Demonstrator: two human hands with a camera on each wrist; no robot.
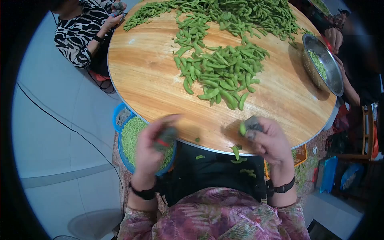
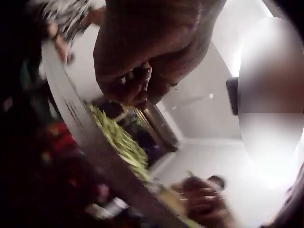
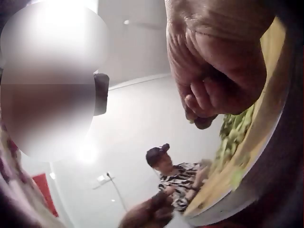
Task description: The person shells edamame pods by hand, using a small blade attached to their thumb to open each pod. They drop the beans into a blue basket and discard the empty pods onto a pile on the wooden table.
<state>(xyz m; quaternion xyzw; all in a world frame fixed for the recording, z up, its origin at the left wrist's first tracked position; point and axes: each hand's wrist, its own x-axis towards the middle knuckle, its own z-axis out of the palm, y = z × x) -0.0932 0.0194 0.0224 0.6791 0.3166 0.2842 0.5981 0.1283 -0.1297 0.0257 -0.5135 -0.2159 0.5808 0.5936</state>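
My right hand point(image 1: 274, 138) pinches a green edamame pod point(image 1: 243, 128) between thumb and fingertips, just above the near edge of the round wooden table point(image 1: 136, 76). Dark grey coverings wrap its fingertips. My left hand point(image 1: 151, 146), blurred, hovers left of the table edge and overlaps a blue basin of shelled beans point(image 1: 130, 136). Its fingers look bent in the left wrist view, with a grey covering and a red band showing in the head view; I cannot tell whether they hold anything. A pile of edamame pods point(image 1: 224, 74) lies ahead of both hands.
A larger heap of pods point(image 1: 248, 16) covers the far side. At the right, a metal colander point(image 1: 330, 70) with beans stands tilted by another person's hands. One person in a striped top point(image 1: 82, 32) sits at the left. Empty pod shells point(image 1: 237, 154) lie around my lap and the table edge.
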